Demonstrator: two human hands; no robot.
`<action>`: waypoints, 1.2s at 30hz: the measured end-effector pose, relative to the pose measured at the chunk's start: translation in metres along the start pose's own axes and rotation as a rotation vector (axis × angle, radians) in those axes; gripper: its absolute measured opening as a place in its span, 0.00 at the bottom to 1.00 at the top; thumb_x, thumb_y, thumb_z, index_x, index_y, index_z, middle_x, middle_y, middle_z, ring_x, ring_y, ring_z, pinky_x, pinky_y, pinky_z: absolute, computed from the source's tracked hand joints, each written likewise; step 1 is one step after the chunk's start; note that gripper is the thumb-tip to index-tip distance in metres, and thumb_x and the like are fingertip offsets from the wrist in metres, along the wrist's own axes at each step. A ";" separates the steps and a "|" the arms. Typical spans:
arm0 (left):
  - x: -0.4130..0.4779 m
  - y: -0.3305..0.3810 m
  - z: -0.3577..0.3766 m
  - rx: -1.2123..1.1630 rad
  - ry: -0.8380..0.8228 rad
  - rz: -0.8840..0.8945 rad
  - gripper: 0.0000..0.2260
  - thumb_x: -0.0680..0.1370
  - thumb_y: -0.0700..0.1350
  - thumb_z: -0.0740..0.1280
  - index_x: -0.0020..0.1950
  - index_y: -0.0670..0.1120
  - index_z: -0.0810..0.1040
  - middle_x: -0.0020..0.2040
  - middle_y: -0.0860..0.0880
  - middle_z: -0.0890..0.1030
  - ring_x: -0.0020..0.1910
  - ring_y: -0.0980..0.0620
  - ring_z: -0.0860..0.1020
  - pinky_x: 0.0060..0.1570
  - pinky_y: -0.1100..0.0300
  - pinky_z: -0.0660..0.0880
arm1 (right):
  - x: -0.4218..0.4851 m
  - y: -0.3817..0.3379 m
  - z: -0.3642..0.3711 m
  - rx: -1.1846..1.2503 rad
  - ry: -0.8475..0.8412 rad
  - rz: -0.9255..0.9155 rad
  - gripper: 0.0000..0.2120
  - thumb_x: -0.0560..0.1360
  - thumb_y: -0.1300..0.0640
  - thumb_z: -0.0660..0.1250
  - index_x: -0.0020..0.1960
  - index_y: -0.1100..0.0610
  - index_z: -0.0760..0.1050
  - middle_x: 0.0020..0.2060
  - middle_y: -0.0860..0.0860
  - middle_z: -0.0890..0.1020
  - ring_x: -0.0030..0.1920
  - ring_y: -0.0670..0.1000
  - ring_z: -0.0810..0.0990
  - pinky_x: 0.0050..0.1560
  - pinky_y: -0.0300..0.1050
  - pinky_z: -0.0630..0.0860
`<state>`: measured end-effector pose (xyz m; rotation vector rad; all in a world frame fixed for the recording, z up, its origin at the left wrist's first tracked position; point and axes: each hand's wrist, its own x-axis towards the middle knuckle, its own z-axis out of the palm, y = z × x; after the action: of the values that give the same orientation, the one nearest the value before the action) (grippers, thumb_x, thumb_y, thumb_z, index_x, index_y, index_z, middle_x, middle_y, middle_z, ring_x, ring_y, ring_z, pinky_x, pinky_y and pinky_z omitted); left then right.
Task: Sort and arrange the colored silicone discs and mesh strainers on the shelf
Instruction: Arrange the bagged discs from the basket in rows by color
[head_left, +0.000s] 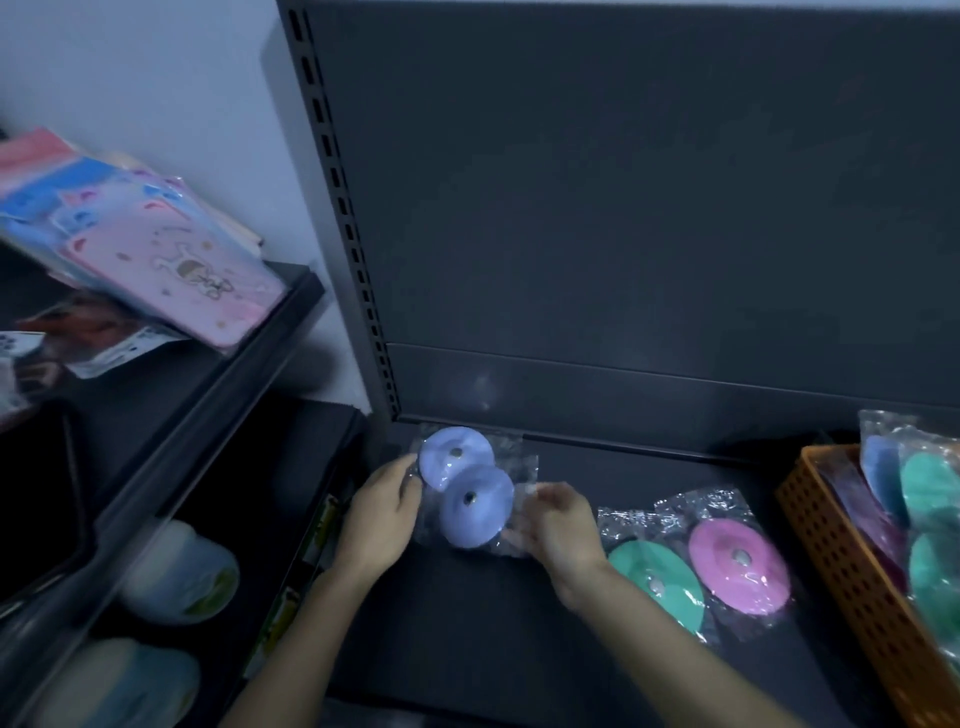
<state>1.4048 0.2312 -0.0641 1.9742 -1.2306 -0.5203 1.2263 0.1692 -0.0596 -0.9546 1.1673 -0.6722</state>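
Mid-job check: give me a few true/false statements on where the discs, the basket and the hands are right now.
1. The left hand and right hand both hold the bagged pale blue discs. True.
2. The pink disc lies in the orange basket. False: it lies on the shelf, left of the basket.
3. The green disc lies in a clear bag beside the pink disc. True.
4. The orange basket is empty. False: it holds more bagged discs, teal and blue among them.
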 end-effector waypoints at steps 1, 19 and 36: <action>0.000 -0.003 0.000 -0.009 -0.039 0.000 0.14 0.80 0.41 0.61 0.65 0.46 0.75 0.57 0.56 0.75 0.55 0.60 0.71 0.51 0.69 0.63 | 0.001 0.003 0.002 -0.137 -0.001 -0.029 0.03 0.70 0.65 0.60 0.39 0.59 0.69 0.28 0.53 0.73 0.28 0.50 0.70 0.31 0.45 0.70; 0.009 -0.002 0.029 0.362 -0.234 0.230 0.37 0.69 0.66 0.45 0.76 0.52 0.60 0.78 0.50 0.53 0.77 0.48 0.47 0.73 0.56 0.47 | 0.002 0.011 -0.003 -1.031 0.046 -0.365 0.19 0.72 0.59 0.67 0.62 0.59 0.71 0.51 0.55 0.77 0.51 0.57 0.76 0.53 0.47 0.73; 0.008 0.006 0.038 0.653 -0.353 0.296 0.38 0.68 0.69 0.37 0.76 0.59 0.50 0.74 0.57 0.36 0.76 0.49 0.35 0.72 0.51 0.34 | -0.041 0.035 -0.142 -1.353 0.374 -0.468 0.21 0.72 0.46 0.60 0.54 0.60 0.79 0.57 0.63 0.78 0.61 0.65 0.75 0.60 0.67 0.68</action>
<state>1.3795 0.2085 -0.0835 2.2089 -2.0822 -0.3465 1.0773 0.1818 -0.0861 -2.3590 1.7667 -0.3510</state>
